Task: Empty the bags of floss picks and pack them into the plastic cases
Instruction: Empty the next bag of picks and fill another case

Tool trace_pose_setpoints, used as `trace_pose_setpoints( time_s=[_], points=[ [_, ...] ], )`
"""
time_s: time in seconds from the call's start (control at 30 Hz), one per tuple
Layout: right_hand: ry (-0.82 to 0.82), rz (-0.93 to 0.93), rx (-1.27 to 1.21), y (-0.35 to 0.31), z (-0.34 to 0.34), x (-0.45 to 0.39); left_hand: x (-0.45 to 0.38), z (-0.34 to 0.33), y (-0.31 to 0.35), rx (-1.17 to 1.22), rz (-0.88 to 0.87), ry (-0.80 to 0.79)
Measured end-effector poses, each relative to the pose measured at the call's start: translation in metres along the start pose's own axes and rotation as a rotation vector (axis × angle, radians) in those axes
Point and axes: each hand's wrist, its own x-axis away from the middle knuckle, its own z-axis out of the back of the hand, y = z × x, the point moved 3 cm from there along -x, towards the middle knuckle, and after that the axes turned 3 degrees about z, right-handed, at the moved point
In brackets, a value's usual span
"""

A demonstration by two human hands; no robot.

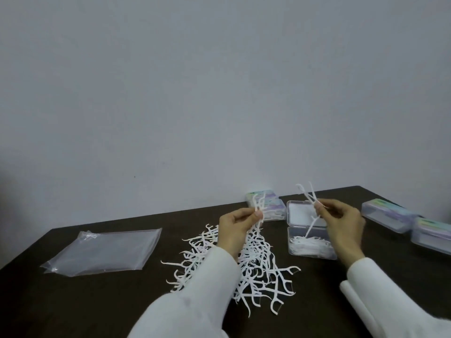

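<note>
Four plastic cases stand on the dark counter [73, 301]. One open case [309, 234] sits right of centre, its lid laid back toward the wall, its near tray holding a layer of white floss picks lying flat, with one pick leaning up out of it. A closed case [267, 207] stands just behind the left hand near the wall, and two more closed cases [388, 214] [430, 236] lie side by side at the right edge; their contents are too blurred to tell.

Loose floss picks [263, 272] are heaped on the counter between the two sleeves, pointing every way, many with their long axis running roughly from near to far.

Left hand [238, 226] pinches a small bunch of picks [258, 206] between thumb and fingers, held above the heap, long axis upright, the ends fanning upward. Right hand [341, 220] pinches two picks [308, 195] at its fingertips over the open case, long axis upright and tilted left, spreading in a V.

An empty clear bag [105, 252] lies flat on the left of the counter, well apart from the heap.
</note>
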Motion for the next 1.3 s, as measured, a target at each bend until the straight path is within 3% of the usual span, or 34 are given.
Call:
trace_pose_setpoints(
  time_s=[0.27,0.8,0.9,1.3],
  points=[
    [-0.068,0.017,0.108,0.017,0.013,-0.005,-0.003,-0.057,-0.014,-0.409,-0.197,-0.071],
    [-0.276,0.106,0.136,0.027,0.039,-0.018,-0.001,-0.100,-0.017,-1.168,-0.504,-0.174],
    [-0.345,0.126,0.224,0.031,0.038,-0.020,-0.003,-0.096,-0.020,-1.192,-0.517,-0.147],
    [-0.582,0.219,0.476,0.028,0.028,-0.013,-0.010,-0.060,-0.020,-0.873,-0.371,-0.048]
  ],
)
